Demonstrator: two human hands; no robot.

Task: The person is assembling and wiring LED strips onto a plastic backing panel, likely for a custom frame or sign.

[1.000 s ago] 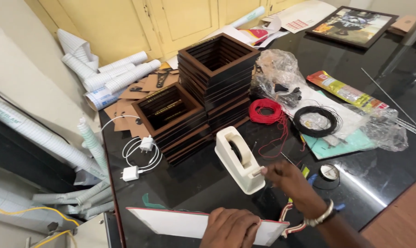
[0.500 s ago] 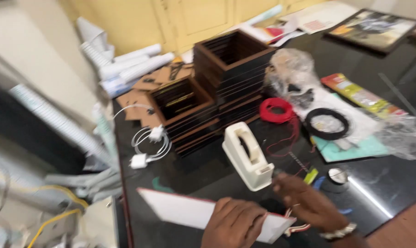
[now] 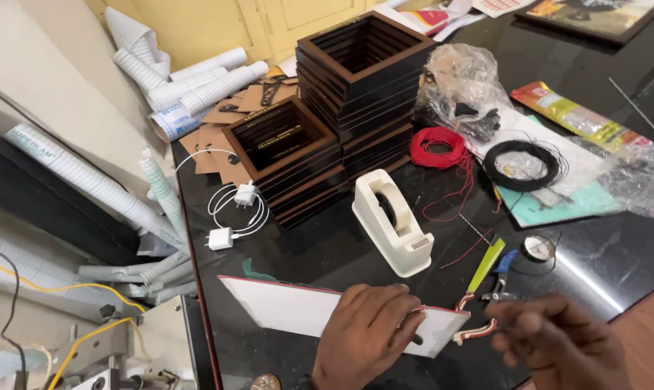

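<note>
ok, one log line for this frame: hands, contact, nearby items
left hand: pressing flat on white panel | right hand: blurred, beside panel's right end, grip unclear | nearby: tape dispenser, red wire coil, black table

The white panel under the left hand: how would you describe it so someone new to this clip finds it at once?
On the black glossy table, look at the near edge, in front of the cream tape dispenser. The white panel lies flat there, pressed by the left hand. It is the only flat white board with a thin red edge, and small wires leave its right end.
</note>
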